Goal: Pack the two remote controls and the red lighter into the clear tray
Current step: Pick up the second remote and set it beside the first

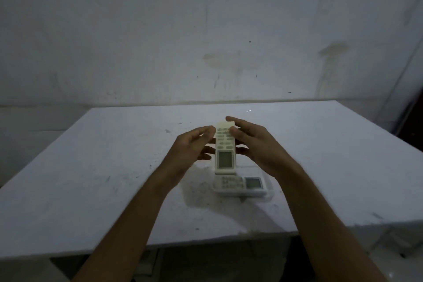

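A cream remote control (225, 149) with a grey screen is held lengthwise above the table between both hands. My left hand (194, 147) grips its left edge and my right hand (254, 144) grips its right edge and far end. Below it, a second white remote control (240, 185) lies crosswise in the clear tray (270, 190), whose faint rim shows on the right. No red lighter is visible.
The white table (114, 178) is scuffed, with its front edge close to me and a plain grey wall (206, 30) behind it. Dark floor and table legs show below the front edge.
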Tool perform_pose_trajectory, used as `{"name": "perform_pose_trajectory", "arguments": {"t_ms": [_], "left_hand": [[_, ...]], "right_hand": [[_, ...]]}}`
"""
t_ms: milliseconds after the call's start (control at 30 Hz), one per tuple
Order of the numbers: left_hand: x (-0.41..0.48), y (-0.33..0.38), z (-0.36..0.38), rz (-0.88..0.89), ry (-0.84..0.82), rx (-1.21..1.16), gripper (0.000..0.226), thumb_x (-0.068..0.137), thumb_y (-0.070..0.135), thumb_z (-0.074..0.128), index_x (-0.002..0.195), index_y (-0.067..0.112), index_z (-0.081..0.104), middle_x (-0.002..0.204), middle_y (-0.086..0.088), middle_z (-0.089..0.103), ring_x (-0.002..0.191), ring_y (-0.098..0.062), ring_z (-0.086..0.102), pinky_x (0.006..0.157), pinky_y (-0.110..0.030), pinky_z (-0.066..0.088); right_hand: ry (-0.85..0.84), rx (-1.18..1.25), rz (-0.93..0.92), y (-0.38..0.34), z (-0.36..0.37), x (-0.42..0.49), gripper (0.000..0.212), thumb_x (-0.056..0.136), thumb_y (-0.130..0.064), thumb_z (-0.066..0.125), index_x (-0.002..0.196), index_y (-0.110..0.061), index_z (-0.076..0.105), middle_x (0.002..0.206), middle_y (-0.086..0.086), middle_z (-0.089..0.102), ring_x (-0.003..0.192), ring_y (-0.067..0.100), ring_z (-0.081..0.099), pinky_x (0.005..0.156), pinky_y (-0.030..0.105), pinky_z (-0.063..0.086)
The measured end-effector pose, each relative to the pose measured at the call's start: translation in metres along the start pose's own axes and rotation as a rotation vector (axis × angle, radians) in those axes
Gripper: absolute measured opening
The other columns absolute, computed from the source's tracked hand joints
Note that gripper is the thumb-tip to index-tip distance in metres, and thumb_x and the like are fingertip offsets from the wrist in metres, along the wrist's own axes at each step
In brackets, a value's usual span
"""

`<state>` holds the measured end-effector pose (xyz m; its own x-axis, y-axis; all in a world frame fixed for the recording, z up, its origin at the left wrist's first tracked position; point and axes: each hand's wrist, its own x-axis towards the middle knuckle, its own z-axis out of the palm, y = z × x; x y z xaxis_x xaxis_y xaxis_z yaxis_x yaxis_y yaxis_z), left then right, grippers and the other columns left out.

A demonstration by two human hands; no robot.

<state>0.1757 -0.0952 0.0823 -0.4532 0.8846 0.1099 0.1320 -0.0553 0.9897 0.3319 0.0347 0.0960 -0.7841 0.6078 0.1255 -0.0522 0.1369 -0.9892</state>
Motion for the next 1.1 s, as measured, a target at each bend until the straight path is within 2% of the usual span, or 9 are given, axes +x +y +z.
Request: {"name": "perform_pose_trajectory", "arguments": {"t_ms": [100, 200, 400, 533, 633, 733, 833, 900, 1100], "left_hand": [[0.004, 0.008, 0.002, -0.054, -0.080, 0.089, 0.036, 0.098, 0.040, 0.062, 0.120, 0.013, 0.073, 0.104, -0.003, 0.080, 0.091, -0.022, 0.077, 0.079, -0.036, 0.059], [0.005, 0.009, 0.004, -0.106, -0.113, 0.076, 0.037, 0.098, 0.036, 0.064, 0.118, 0.006, 0.073, 0.103, -0.006, 0.080, 0.091, -0.025, 0.078, 0.081, -0.037, 0.062], [0.002, 0.005, 0.014, -0.153, 0.032, -0.199, 0.033, 0.099, 0.025, 0.064, 0.112, -0.005, 0.069, 0.101, -0.017, 0.079, 0.094, -0.030, 0.078, 0.082, -0.036, 0.063], [-0.001, 0.000, 0.020, -0.171, 0.003, -0.219, 0.032, 0.098, 0.024, 0.065, 0.110, -0.005, 0.070, 0.102, -0.020, 0.078, 0.095, -0.030, 0.078, 0.080, -0.034, 0.063], [0.000, -0.011, 0.019, -0.045, 0.106, -0.014, 0.049, 0.086, 0.046, 0.074, 0.109, 0.003, 0.074, 0.101, -0.013, 0.079, 0.093, -0.023, 0.078, 0.083, -0.034, 0.063], [0.002, -0.025, 0.003, 0.084, 0.148, 0.306, 0.086, 0.069, 0.071, 0.075, 0.135, 0.017, 0.061, 0.124, 0.004, 0.069, 0.111, -0.012, 0.066, 0.091, -0.029, 0.056], [-0.001, -0.042, -0.009, 0.029, -0.152, 0.521, 0.111, 0.062, 0.068, 0.084, 0.155, 0.036, 0.031, 0.155, 0.009, 0.044, 0.135, -0.016, 0.047, 0.101, -0.034, 0.048], [-0.007, -0.053, -0.009, -0.016, -0.265, 0.615, 0.127, 0.057, 0.065, 0.088, 0.159, 0.038, 0.017, 0.163, 0.009, 0.033, 0.144, -0.016, 0.038, 0.111, -0.041, 0.042], [-0.012, -0.065, 0.004, 0.026, -0.239, 0.676, 0.131, 0.063, 0.054, 0.090, 0.162, 0.028, 0.008, 0.162, 0.002, 0.034, 0.140, -0.011, 0.040, 0.105, -0.025, 0.036]], "right_hand": [[-0.038, -0.152, -0.036, 0.001, -0.003, -0.008, 0.046, 0.105, -0.023, 0.050, 0.150, -0.024, 0.046, 0.122, 0.001, 0.072, 0.112, 0.018, 0.070, 0.097, 0.038, 0.057], [0.064, -0.369, -0.069, -0.001, -0.004, -0.010, 0.045, 0.102, -0.033, 0.054, 0.147, -0.032, 0.050, 0.127, -0.012, 0.068, 0.106, 0.011, 0.070, 0.096, 0.040, 0.057], [0.153, -0.808, -0.255, 0.002, -0.004, -0.020, 0.061, 0.090, -0.053, 0.064, 0.145, -0.028, 0.053, 0.125, -0.010, 0.054, 0.107, 0.007, 0.057, 0.081, 0.014, 0.049], [0.102, -0.963, -0.289, 0.010, -0.011, -0.017, 0.058, 0.094, -0.041, 0.065, 0.146, -0.021, 0.051, 0.137, 0.004, 0.057, 0.110, 0.015, 0.059, 0.085, 0.019, 0.052], [0.004, -1.057, -0.251, 0.010, -0.022, -0.015, 0.052, 0.099, -0.033, 0.060, 0.148, -0.020, 0.048, 0.139, 0.004, 0.056, 0.100, 0.008, 0.054, 0.077, 0.014, 0.045], [-0.083, -1.081, -0.167, 0.014, -0.035, -0.015, 0.046, 0.100, -0.033, 0.058, 0.144, -0.023, 0.052, 0.135, 0.003, 0.060, 0.100, 0.007, 0.055, 0.074, 0.013, 0.045], [-0.203, -1.088, -0.097, 0.021, -0.039, -0.012, 0.044, 0.098, -0.036, 0.059, 0.141, -0.025, 0.056, 0.135, 0.002, 0.062, 0.110, 0.014, 0.060, 0.090, 0.023, 0.049], [-0.253, -1.096, -0.063, 0.025, -0.035, -0.010, 0.045, 0.098, -0.037, 0.060, 0.141, -0.027, 0.055, 0.137, 0.000, 0.061, 0.115, 0.015, 0.059, 0.094, 0.026, 0.049], [-0.293, -1.182, -0.026, 0.035, -0.018, -0.004, 0.042, 0.099, -0.036, 0.057, 0.140, -0.028, 0.055, 0.137, -0.002, 0.059, 0.118, 0.016, 0.057, 0.096, 0.028, 0.049]]}}
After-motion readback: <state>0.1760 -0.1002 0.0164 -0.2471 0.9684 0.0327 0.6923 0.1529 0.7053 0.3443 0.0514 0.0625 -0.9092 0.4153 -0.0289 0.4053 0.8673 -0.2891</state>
